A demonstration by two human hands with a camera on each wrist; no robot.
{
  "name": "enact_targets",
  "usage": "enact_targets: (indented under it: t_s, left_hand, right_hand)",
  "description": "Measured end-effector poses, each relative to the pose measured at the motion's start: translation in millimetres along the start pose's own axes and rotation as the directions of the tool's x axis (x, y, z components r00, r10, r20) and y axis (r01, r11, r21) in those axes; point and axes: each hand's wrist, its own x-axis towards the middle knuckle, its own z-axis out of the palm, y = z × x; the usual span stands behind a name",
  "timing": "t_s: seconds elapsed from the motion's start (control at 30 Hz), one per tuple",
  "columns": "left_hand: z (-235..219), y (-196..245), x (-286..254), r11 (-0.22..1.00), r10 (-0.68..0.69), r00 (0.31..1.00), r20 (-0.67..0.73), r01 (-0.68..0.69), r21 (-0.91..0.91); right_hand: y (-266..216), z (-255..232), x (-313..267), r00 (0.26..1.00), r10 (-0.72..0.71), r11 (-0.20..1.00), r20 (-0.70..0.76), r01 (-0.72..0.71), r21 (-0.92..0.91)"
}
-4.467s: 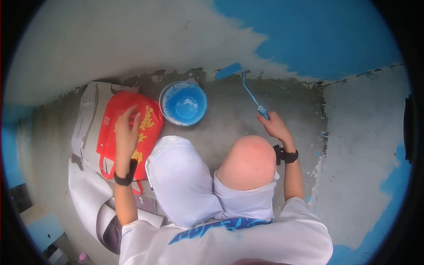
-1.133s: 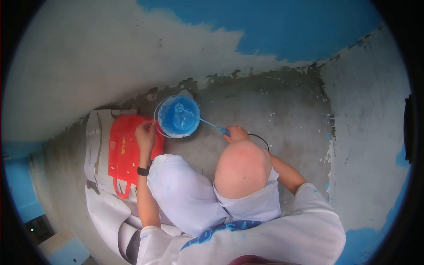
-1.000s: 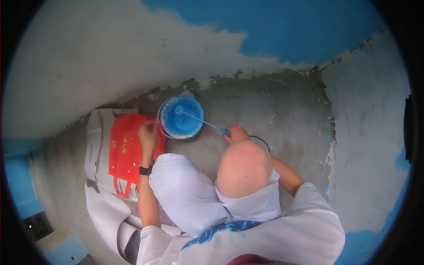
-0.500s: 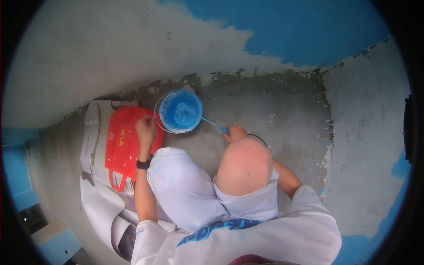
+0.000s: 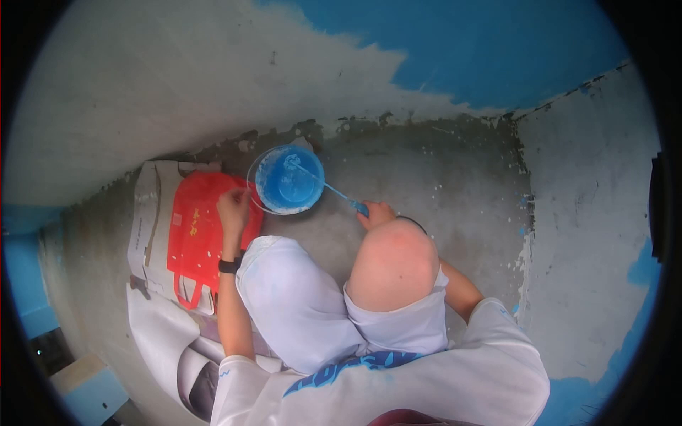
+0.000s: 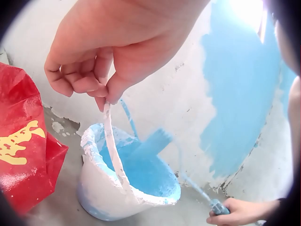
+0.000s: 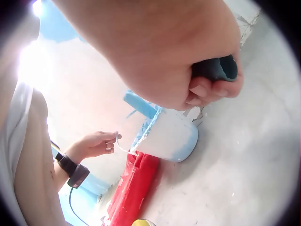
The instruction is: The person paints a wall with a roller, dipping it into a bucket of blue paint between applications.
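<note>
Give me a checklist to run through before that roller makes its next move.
1. Left hand pinching the bucket handle: ok.
2. Right hand around the roller grip: ok.
3. Roller head wholly below the rim of the bucket: not ok, part stands above it.
4. Red bag not touching the bucket: cannot tell.
5. Roller head loaded without drips: cannot tell.

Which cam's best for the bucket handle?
Left wrist: closest, showing the paint-smeared handle from the pinch of the left hand down to the bucket, plus its far side. Head shows a thin loop beside the bucket's mouth, from above; right wrist, a small pale curve below the same hand.
</note>
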Motion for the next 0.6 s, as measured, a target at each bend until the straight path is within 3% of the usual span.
enact_targets:
  t_s: [0.1, 0.43, 0.53, 0.6]
  left_hand:
    - [2.8, 0.4, 1.1, 0.999, -0.033, 0.999, -0.01, 0.033, -0.019]
    - [3.5, -0.3, 9.0, 1.0, 0.021, 1.0, 0.013, -0.021, 0.011]
    - [4.0, -5.7, 5.3, 1.0, 0.023, 1.0, -0.006, -0.022, 0.018]
    - [6.5, -8.5, 5.1, 1.0, 0.028, 0.999, -0.015, -0.028, -0.002]
  right_hand:
    - [6.0, 13.5, 6.5, 0.998, 0.062, 0.989, 0.011, -0.06, -0.136]
    - [-6.8, -9.9, -1.4, 0.998, 0.021, 0.995, 0.066, -0.014, -0.103]
    - [-3.7, -2.4, -6.0, 0.993, 0.067, 0.997, 0.1, -0.063, -0.04]
    - [6.9, 7.5, 0.5, 0.989, 0.06, 0.987, 0.137, -0.039, -0.153]
